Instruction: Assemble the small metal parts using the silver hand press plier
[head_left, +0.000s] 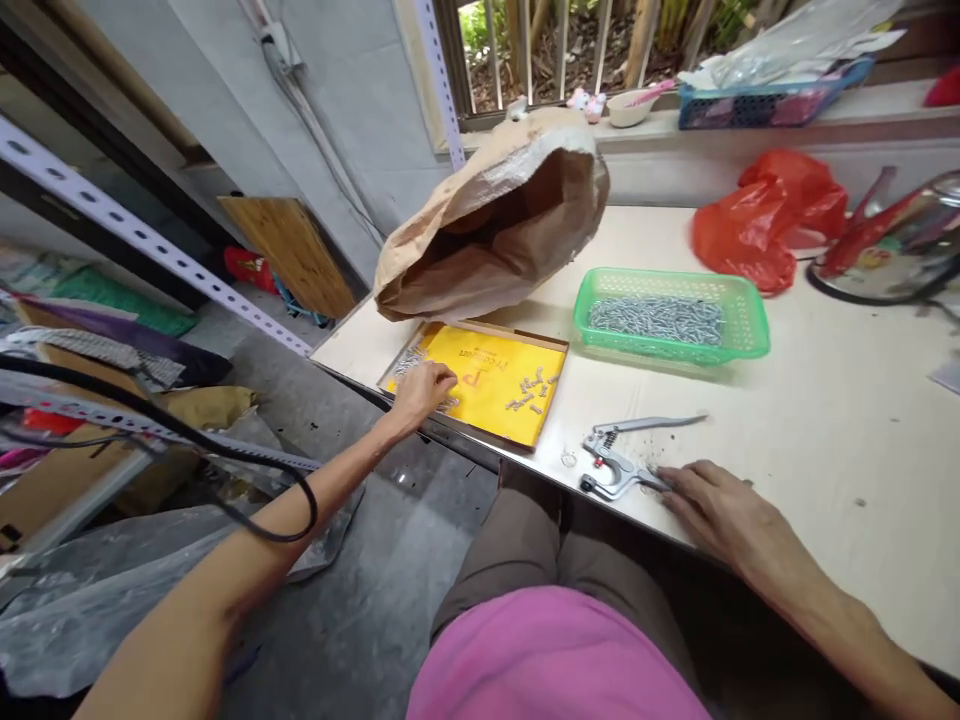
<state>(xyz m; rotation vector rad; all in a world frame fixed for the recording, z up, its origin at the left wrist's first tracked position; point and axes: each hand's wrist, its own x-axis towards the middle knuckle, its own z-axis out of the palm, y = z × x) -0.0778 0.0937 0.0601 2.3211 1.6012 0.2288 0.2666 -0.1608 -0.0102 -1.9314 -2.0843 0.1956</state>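
My left hand (424, 392) is over the left side of a shallow cardboard tray (551, 400) lined with yellow. Its fingers are pinched together; whatever is between them is hidden. Small metal pieces (409, 362) are heaped beside that hand, and several more small metal pieces (531, 390) lie scattered at the tray's right. Near the table's front edge, my right hand (720, 505) is closed over the end of one handle of metal press pliers (615, 475). The pliers lie on the table with their handles spread. A small clear ring-like piece (568, 458) lies beside their jaws.
A green basket (754, 325) full of small metal pieces stands behind the pliers. A large open brown paper bag (480, 270) leans over the tray's back edge. Farther right are a red plastic bag (772, 215) and a metal kettle (900, 240). A perforated shelf post (150, 240) stands left.
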